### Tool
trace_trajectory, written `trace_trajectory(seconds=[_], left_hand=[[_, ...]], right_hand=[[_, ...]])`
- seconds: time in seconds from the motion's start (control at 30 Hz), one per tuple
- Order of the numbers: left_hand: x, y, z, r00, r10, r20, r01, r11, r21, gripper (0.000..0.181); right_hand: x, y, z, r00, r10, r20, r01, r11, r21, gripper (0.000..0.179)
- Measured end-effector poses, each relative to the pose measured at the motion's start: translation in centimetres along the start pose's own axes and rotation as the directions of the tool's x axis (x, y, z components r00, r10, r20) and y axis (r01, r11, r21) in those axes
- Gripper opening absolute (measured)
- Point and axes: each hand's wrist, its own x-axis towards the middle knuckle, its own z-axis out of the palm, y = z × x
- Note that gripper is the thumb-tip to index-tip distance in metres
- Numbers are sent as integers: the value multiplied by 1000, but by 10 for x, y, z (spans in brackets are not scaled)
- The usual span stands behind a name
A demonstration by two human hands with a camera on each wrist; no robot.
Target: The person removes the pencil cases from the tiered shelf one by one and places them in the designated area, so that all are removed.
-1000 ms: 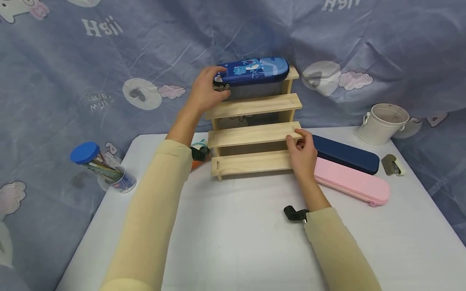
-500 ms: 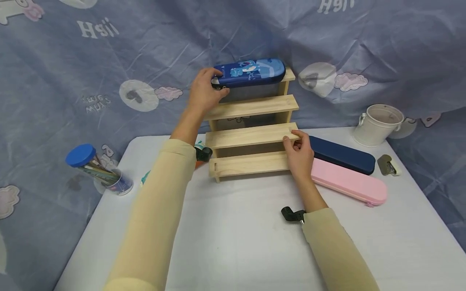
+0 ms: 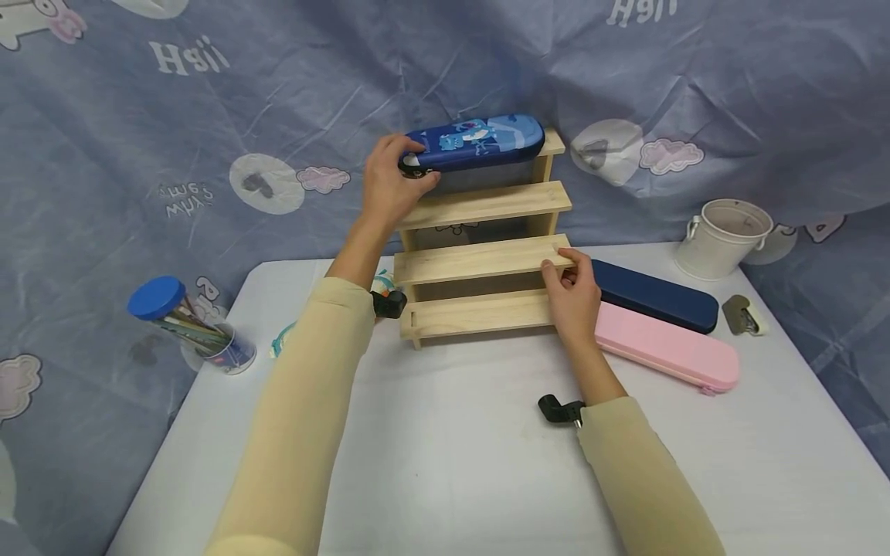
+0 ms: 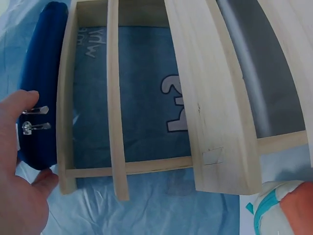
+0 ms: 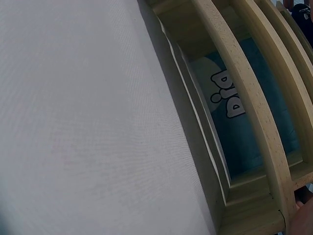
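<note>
A blue pencil case (image 3: 480, 144) with a cartoon print lies along the top board of a stepped wooden rack (image 3: 487, 203). At its left end my left hand (image 3: 391, 179) grips it between thumb and fingers. Two metal zipper pulls (image 4: 36, 119) show beside the thumb in the left wrist view. My right hand (image 3: 575, 297) pinches the right end of the rack's third board from the top. Only a sliver of that hand (image 5: 302, 218) enters the right wrist view, at the lower right corner. The case's far side is hidden.
Right of the rack lie a navy case (image 3: 657, 297) and a pink case (image 3: 667, 346). Beyond them are a stapler-like item (image 3: 742, 315) and a white bucket (image 3: 723, 239). A blue-lidded jar (image 3: 184, 320) of pencils leans at the left. Behind the rack hangs a patterned curtain (image 3: 306, 93).
The pencil case's left end has shifted slightly left and downward in my left hand's grip. The right hand keeps its place on the board. The head view has shifted a little.
</note>
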Motion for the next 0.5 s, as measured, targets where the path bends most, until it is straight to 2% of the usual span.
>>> trace_trajectory(seconds=[0.17,0.3,0.4,0.5], left_hand=[[-6,-5,-2,997,31,-69,-39,991,-124,43],[-14,-10,-3,995,11,-99,-37,964,-264,44],[-20,-12,-4,993,-7,-115,-29,951,-308,44],[-26,-13,-7,993,-18,-116,-19,950,-310,44]], right_hand=[[2,0,0,1000,-8,-5,8,1000,-2,43],[2,-1,0,1000,-8,-3,8,1000,-1,43],[1,-1,0,1000,0,7,1,1000,-3,44],[0,-1,0,1000,13,10,-13,1000,-6,44]])
